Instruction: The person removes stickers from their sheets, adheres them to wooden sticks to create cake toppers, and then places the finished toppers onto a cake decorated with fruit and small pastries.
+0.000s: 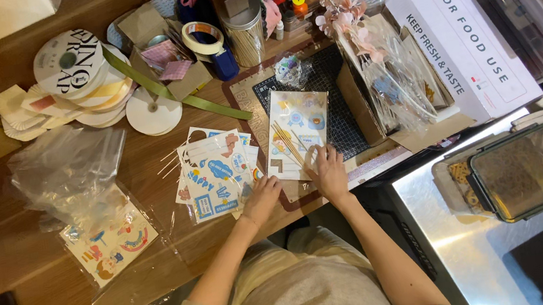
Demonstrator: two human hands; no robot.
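Note:
My left hand [263, 197] rests with curled fingers on the lower right corner of a fanned pile of blue and white paper cutout sheets [214, 170]. My right hand [328, 171] lies flat, fingers spread, on the bottom edge of a clear packet of cutouts and thin wooden sticks [298, 131]. That packet sits on a dark gridded cutting mat [344, 118] on the wooden table [46, 301]. The two hands are a short gap apart.
Ribbon spools [74, 63] and a green ribbon [173, 92] lie at the back left, with crumpled plastic bags [71, 168] and another sticker sheet [112, 243] at left. A white box [459, 37] stands right; a lidded container [529, 171] sits on a steel surface.

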